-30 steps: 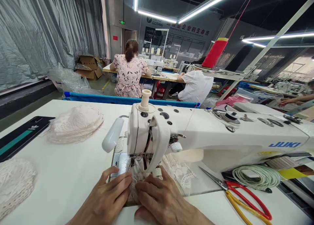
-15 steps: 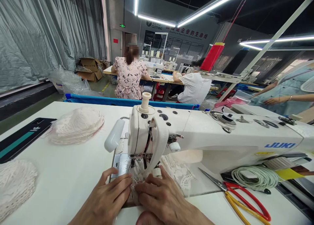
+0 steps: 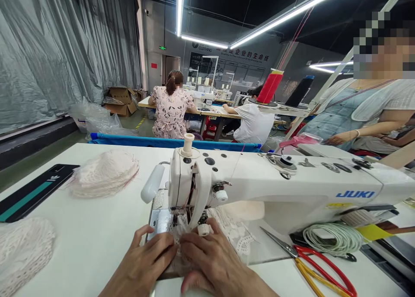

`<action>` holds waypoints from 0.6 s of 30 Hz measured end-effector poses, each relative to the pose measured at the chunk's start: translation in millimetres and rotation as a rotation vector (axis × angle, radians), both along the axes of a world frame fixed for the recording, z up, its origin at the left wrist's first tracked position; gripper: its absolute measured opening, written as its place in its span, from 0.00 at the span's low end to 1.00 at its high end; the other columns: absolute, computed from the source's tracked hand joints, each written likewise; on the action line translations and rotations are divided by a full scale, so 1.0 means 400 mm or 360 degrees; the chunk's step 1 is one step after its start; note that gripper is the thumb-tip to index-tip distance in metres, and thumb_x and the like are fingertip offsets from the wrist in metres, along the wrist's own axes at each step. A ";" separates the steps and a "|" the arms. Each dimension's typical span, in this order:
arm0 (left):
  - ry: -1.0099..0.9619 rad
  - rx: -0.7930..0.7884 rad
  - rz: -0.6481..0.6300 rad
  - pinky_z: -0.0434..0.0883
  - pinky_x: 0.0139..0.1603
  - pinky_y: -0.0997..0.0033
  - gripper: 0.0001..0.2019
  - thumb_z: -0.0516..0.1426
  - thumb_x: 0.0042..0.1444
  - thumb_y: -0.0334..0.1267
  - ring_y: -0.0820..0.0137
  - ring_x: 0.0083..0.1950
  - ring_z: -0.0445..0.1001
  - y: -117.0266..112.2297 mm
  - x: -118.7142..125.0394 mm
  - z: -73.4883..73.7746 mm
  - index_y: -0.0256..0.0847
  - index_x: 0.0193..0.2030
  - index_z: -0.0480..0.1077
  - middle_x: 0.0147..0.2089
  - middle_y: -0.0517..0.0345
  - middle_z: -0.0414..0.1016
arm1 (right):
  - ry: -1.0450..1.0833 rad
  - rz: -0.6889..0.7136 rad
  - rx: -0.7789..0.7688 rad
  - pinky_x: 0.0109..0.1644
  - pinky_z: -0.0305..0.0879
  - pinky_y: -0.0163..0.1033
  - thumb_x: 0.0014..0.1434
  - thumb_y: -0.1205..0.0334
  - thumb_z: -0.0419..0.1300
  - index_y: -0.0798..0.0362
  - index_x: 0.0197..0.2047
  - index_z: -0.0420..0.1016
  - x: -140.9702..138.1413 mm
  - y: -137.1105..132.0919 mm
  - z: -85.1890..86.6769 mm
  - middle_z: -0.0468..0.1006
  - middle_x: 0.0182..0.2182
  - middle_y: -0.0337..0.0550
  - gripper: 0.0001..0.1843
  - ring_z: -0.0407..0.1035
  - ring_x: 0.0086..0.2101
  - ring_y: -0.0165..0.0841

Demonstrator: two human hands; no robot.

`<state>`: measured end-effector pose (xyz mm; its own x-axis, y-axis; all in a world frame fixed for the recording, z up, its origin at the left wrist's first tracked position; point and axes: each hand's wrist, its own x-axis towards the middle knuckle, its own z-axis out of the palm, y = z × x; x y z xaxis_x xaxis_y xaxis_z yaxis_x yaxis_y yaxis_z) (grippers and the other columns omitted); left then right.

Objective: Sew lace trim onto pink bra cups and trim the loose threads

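Pressing the lace (image 3: 234,236) flat near the worktop's (image 3: 97,241) front edge, I had my left hand (image 3: 142,264) and right hand (image 3: 214,262) spread open, fingertips meeting under the sewing machine's (image 3: 259,184) head, gripping nothing, probably steering the fabric straight.

A white sewing machine (image 3: 275,180) stands across the middle of the white surface (image 3: 97,232). Before its needle, the left hand (image 3: 142,266) and right hand (image 3: 217,266) lie side by side on a white lace piece (image 3: 238,236). Left of the machine sits a stack of pale lace cups (image 3: 105,174), with a black phone (image 3: 29,193) farther left. Red-handled scissors (image 3: 311,258) lie right of the hands, with a coiled pale cord (image 3: 330,238) behind them.
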<state>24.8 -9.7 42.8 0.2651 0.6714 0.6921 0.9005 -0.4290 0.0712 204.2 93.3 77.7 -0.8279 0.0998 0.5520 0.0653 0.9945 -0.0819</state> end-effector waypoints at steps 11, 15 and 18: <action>-0.0098 -0.0139 0.0011 0.50 0.57 0.59 0.16 0.49 0.58 0.28 0.69 0.42 0.73 0.029 -0.030 -0.004 0.39 0.51 0.67 0.44 0.53 0.74 | -0.0057 -0.0249 0.0133 0.46 0.54 0.48 0.57 0.33 0.44 0.53 0.42 0.71 -0.021 0.018 -0.027 0.77 0.27 0.44 0.32 0.68 0.34 0.38; -0.0107 -0.0118 0.0009 0.50 0.58 0.59 0.13 0.49 0.61 0.30 0.70 0.44 0.73 0.023 -0.031 -0.004 0.39 0.52 0.67 0.46 0.53 0.74 | 0.0002 -0.0208 0.0130 0.48 0.53 0.49 0.58 0.33 0.41 0.53 0.41 0.71 -0.021 0.007 -0.031 0.77 0.36 0.47 0.33 0.68 0.37 0.38; -0.0088 -0.0115 -0.0001 0.50 0.59 0.61 0.12 0.51 0.62 0.32 0.70 0.45 0.73 0.017 -0.028 0.003 0.39 0.51 0.68 0.46 0.53 0.74 | 0.0040 -0.0147 0.0104 0.48 0.53 0.48 0.58 0.32 0.37 0.54 0.37 0.71 -0.018 -0.004 -0.038 0.76 0.36 0.46 0.36 0.67 0.37 0.38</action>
<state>13.5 -3.1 44.1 0.2284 0.7199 0.6555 0.8941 -0.4215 0.1514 197.0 91.7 62.6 -0.8026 0.1384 0.5802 0.1559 0.9876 -0.0199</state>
